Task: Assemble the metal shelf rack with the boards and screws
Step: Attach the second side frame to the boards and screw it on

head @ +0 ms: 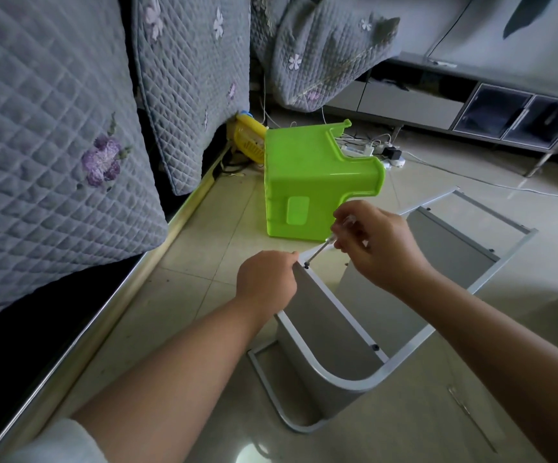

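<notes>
Floor tiles carry the half-built rack (414, 332) on its side, so its corner screw (306, 264) faces up. The left hand (265, 279) grips the board's top edge to steady it; the right hand (376, 242) pinches a screwdriver (319, 251), tip seated on that screw.

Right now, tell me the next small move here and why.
Probably keep turning the screwdriver to seat the screw. Its tip sits on the screw at the rack corner, the right hand grips the handle, and the left hand holds that corner steady.
</notes>
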`<action>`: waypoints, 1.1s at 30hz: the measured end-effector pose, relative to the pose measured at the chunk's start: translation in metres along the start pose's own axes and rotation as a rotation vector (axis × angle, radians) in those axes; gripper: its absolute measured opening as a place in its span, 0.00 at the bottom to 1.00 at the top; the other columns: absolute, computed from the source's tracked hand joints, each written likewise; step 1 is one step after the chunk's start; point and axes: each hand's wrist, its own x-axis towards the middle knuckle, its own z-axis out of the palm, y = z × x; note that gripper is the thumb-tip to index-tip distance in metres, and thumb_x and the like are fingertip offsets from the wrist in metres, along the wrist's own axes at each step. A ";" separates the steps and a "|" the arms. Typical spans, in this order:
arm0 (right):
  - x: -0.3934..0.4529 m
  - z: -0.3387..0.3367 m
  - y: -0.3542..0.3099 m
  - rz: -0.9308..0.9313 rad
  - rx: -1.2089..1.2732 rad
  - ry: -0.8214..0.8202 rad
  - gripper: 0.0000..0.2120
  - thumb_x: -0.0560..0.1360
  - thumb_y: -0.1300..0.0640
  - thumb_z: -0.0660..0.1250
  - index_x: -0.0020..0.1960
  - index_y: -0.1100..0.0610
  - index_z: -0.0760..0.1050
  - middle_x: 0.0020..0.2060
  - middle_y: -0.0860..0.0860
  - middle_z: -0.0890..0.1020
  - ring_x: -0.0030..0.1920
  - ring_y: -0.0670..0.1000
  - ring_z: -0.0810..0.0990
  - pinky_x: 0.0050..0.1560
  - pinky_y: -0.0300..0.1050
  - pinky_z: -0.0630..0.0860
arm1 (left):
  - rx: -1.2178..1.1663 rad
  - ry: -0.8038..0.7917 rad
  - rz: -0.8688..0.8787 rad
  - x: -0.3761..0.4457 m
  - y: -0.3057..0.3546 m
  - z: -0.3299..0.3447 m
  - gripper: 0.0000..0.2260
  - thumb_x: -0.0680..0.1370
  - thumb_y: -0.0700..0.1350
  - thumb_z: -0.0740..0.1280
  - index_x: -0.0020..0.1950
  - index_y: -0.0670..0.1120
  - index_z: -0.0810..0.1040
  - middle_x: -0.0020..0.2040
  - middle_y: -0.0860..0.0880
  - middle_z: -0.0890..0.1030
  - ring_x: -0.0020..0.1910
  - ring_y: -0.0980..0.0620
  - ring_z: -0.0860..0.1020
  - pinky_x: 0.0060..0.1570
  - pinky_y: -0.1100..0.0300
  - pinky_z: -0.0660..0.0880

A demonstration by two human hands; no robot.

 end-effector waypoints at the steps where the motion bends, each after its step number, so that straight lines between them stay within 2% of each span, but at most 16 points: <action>1: 0.004 -0.002 -0.001 -0.010 -0.027 -0.037 0.11 0.70 0.63 0.61 0.47 0.69 0.76 0.33 0.55 0.79 0.32 0.56 0.81 0.33 0.42 0.75 | -0.002 -0.002 -0.005 0.001 0.001 0.000 0.20 0.80 0.39 0.53 0.72 0.50 0.66 0.68 0.49 0.72 0.67 0.48 0.69 0.62 0.57 0.67; 5: 0.022 -0.011 -0.009 -0.064 -0.178 -0.244 0.11 0.74 0.61 0.61 0.46 0.68 0.77 0.38 0.61 0.80 0.38 0.59 0.80 0.39 0.45 0.72 | -0.032 -0.011 -0.026 0.001 0.001 0.000 0.20 0.81 0.40 0.52 0.72 0.50 0.66 0.69 0.50 0.71 0.68 0.49 0.68 0.62 0.58 0.68; 8: 0.036 -0.014 -0.016 0.058 -0.439 -0.516 0.14 0.80 0.54 0.54 0.54 0.63 0.73 0.47 0.58 0.77 0.49 0.57 0.76 0.42 0.44 0.66 | -0.086 0.023 -0.042 0.001 0.003 0.001 0.18 0.80 0.41 0.53 0.70 0.50 0.68 0.68 0.51 0.72 0.68 0.51 0.68 0.62 0.61 0.67; 10: 0.044 -0.014 -0.024 0.077 -0.628 -0.601 0.17 0.81 0.49 0.50 0.53 0.61 0.71 0.40 0.56 0.75 0.45 0.57 0.75 0.36 0.43 0.65 | -0.131 0.062 -0.069 -0.001 0.006 0.002 0.17 0.80 0.42 0.55 0.68 0.50 0.71 0.67 0.52 0.73 0.67 0.53 0.69 0.61 0.63 0.66; 12: 0.050 -0.015 -0.030 0.083 -0.686 -0.662 0.18 0.81 0.47 0.49 0.50 0.60 0.69 0.33 0.52 0.68 0.41 0.54 0.71 0.35 0.42 0.63 | -0.166 0.089 -0.087 -0.001 0.008 0.003 0.17 0.80 0.42 0.56 0.67 0.50 0.72 0.66 0.52 0.74 0.66 0.54 0.71 0.60 0.63 0.66; 16: 0.058 -0.021 -0.035 0.190 -0.475 -0.835 0.03 0.79 0.61 0.53 0.48 0.60 0.59 0.34 0.51 0.66 0.40 0.54 0.67 0.31 0.43 0.61 | -0.203 0.100 -0.093 0.001 0.009 0.001 0.16 0.80 0.42 0.56 0.66 0.49 0.73 0.65 0.52 0.75 0.65 0.54 0.72 0.58 0.64 0.67; 17: 0.060 -0.023 -0.034 0.212 -0.459 -0.849 0.01 0.78 0.63 0.54 0.50 0.60 0.62 0.37 0.53 0.70 0.41 0.53 0.67 0.32 0.43 0.61 | -0.206 0.100 -0.092 0.001 0.009 0.001 0.16 0.80 0.42 0.56 0.66 0.49 0.74 0.65 0.52 0.75 0.64 0.54 0.72 0.58 0.64 0.67; 19: 0.063 -0.024 -0.032 0.158 -0.550 -0.856 0.09 0.80 0.58 0.55 0.53 0.62 0.69 0.43 0.56 0.74 0.43 0.54 0.70 0.38 0.42 0.64 | -0.205 0.103 -0.094 0.001 0.009 0.001 0.16 0.79 0.42 0.57 0.66 0.49 0.74 0.65 0.52 0.75 0.64 0.54 0.72 0.58 0.64 0.67; 21: 0.068 -0.026 -0.032 0.134 -0.686 -0.859 0.19 0.80 0.48 0.53 0.43 0.62 0.71 0.36 0.53 0.71 0.43 0.55 0.70 0.41 0.42 0.65 | -0.210 0.102 -0.098 0.001 0.009 0.002 0.16 0.79 0.42 0.56 0.66 0.49 0.74 0.65 0.52 0.75 0.64 0.54 0.72 0.58 0.64 0.67; 23: 0.070 -0.026 -0.035 0.184 -0.766 -0.840 0.25 0.80 0.44 0.50 0.33 0.60 0.64 0.31 0.51 0.65 0.41 0.53 0.68 0.42 0.43 0.66 | -0.213 0.098 -0.099 0.001 0.009 0.002 0.17 0.79 0.41 0.56 0.66 0.49 0.74 0.65 0.52 0.75 0.65 0.54 0.72 0.58 0.64 0.67; 24: 0.071 -0.025 -0.035 0.191 -0.771 -0.854 0.24 0.80 0.44 0.50 0.34 0.61 0.64 0.31 0.50 0.65 0.41 0.53 0.68 0.42 0.43 0.66 | -0.210 0.099 -0.098 0.001 0.009 0.002 0.17 0.79 0.41 0.56 0.66 0.49 0.73 0.65 0.52 0.75 0.65 0.54 0.72 0.58 0.64 0.67; 28: 0.067 -0.023 -0.033 0.161 -0.503 -0.909 0.10 0.80 0.58 0.53 0.40 0.53 0.61 0.33 0.50 0.65 0.41 0.53 0.67 0.37 0.43 0.62 | -0.213 0.107 -0.086 0.001 0.007 0.001 0.17 0.79 0.41 0.56 0.66 0.49 0.74 0.65 0.51 0.76 0.64 0.53 0.72 0.57 0.63 0.68; 29: 0.066 -0.023 -0.033 0.165 -0.486 -0.897 0.07 0.80 0.59 0.53 0.43 0.55 0.63 0.34 0.51 0.66 0.41 0.53 0.67 0.36 0.42 0.61 | -0.217 0.109 -0.086 0.001 0.007 0.001 0.17 0.79 0.41 0.56 0.66 0.49 0.74 0.65 0.51 0.76 0.64 0.53 0.72 0.57 0.63 0.68; 30: 0.066 -0.023 -0.032 0.190 -0.474 -0.848 0.06 0.80 0.58 0.54 0.48 0.59 0.68 0.35 0.52 0.67 0.40 0.53 0.67 0.36 0.42 0.61 | -0.221 0.110 -0.087 0.001 0.006 0.001 0.17 0.79 0.41 0.56 0.66 0.48 0.74 0.65 0.51 0.76 0.64 0.53 0.72 0.58 0.63 0.68; 31: 0.064 -0.021 -0.034 0.197 -0.504 -0.807 0.11 0.81 0.56 0.53 0.53 0.62 0.70 0.34 0.52 0.68 0.40 0.53 0.68 0.35 0.41 0.61 | -0.223 0.113 -0.088 0.000 0.006 0.002 0.17 0.79 0.41 0.57 0.66 0.48 0.74 0.65 0.51 0.76 0.64 0.53 0.72 0.58 0.63 0.68; 33: 0.063 -0.020 -0.033 0.196 -0.608 -0.784 0.17 0.82 0.53 0.51 0.56 0.65 0.72 0.36 0.55 0.73 0.42 0.55 0.73 0.37 0.40 0.65 | -0.224 0.124 -0.091 0.000 0.005 0.003 0.16 0.79 0.41 0.57 0.65 0.48 0.74 0.64 0.51 0.76 0.64 0.52 0.72 0.57 0.63 0.68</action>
